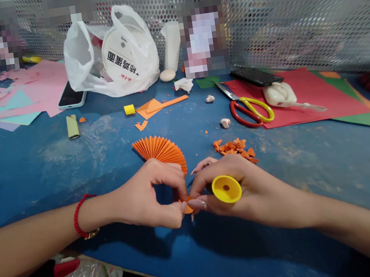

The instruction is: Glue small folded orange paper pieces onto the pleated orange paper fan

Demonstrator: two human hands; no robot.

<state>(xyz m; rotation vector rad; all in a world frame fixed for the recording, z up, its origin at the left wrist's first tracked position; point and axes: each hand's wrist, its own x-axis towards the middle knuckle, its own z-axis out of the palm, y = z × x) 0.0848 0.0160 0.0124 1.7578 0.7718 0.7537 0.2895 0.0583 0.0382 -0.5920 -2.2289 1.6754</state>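
My left hand [159,190], a red cord bracelet at its wrist, pinches a small orange paper piece [188,207] between thumb and index finger. On the other side of that piece, the fingertips of my right hand [233,191] are closed on it too. A yellow round, cup-shaped thing [226,189] with a dark centre shows at my right hand; the rest of it is hidden. Just behind my left hand lies a pleated orange paper fan [161,151], partly covered by the hand. A small heap of orange paper bits [236,148] sits beyond my right hand.
Scissors [253,110] lie partly on red paper [330,95] at the right, near a white case [279,94]. A white plastic bag [81,61] with a tub stands at the back. Orange scraps [149,109], a lighter [72,127] and a phone [71,96] lie farther left.
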